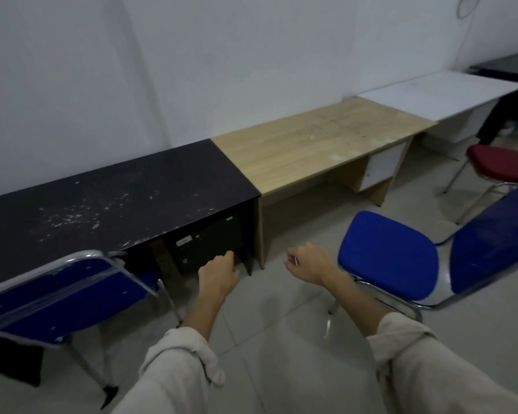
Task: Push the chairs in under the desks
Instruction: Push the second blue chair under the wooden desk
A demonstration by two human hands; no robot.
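A row of desks lines the wall: a black desk [108,210], a wood-coloured desk [317,144], a white desk [437,94] and a dark desk [509,67]. One blue chair [63,297] stands at the left with its seat under the black desk. A second blue chair [401,258] stands out on the floor, right of the wood-coloured desk's opening. Farther right is a red chair [500,162] near the white desk. My left hand [219,273] and my right hand [308,264] hang in the air between the two blue chairs, fingers curled, touching nothing.
Grey floor tiles [281,339] spread below my arms. A dark drawer unit [210,246] sits under the black desk's right end. A white drawer [383,168] hangs under the wood-coloured desk. A cable [464,7] runs down the white wall at the far right.
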